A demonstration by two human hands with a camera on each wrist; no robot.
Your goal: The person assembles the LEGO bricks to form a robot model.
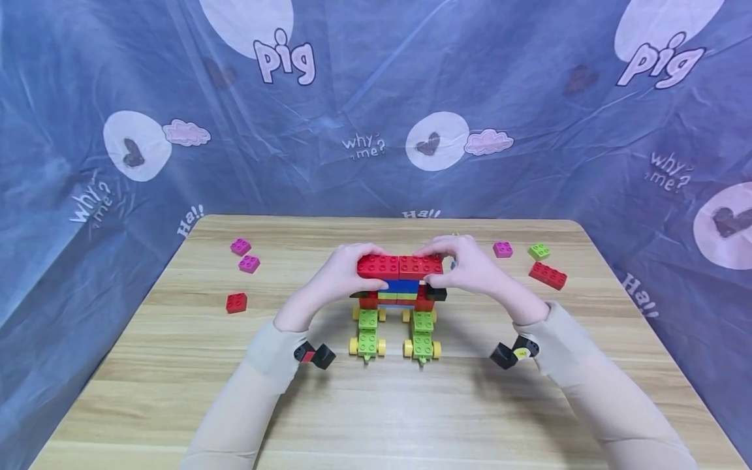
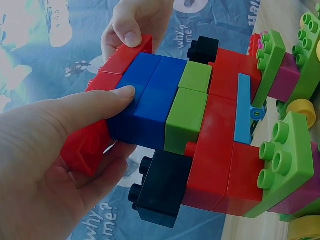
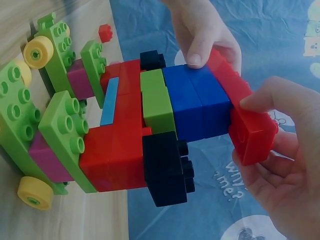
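Observation:
A toy brick model stands upright on the table, with two red bricks point(image 1: 378, 266) end to end along its top. My left hand point(image 1: 343, 271) grips the left end of this row, its thumb lying on the blue brick point(image 2: 145, 105) just below. At the other end my right hand point(image 1: 470, 264) pinches the right red brick point(image 3: 252, 125) between thumb and fingers. Both red bricks overhang the blue stack. Lower down come a green layer point(image 2: 186, 120), black bricks point(image 2: 165, 187) jutting out at the sides, and a red body point(image 3: 112, 155) on two green wheeled bases point(image 1: 367, 343) with yellow wheels.
Loose bricks lie around the model: two pink bricks point(image 1: 249, 264) and a red brick point(image 1: 237, 303) on the left, a pink brick point(image 1: 502, 249), a green brick point(image 1: 539, 251) and a long red brick point(image 1: 548, 275) on the right. A blue printed cloth point(image 1: 376, 183) hangs behind the table.

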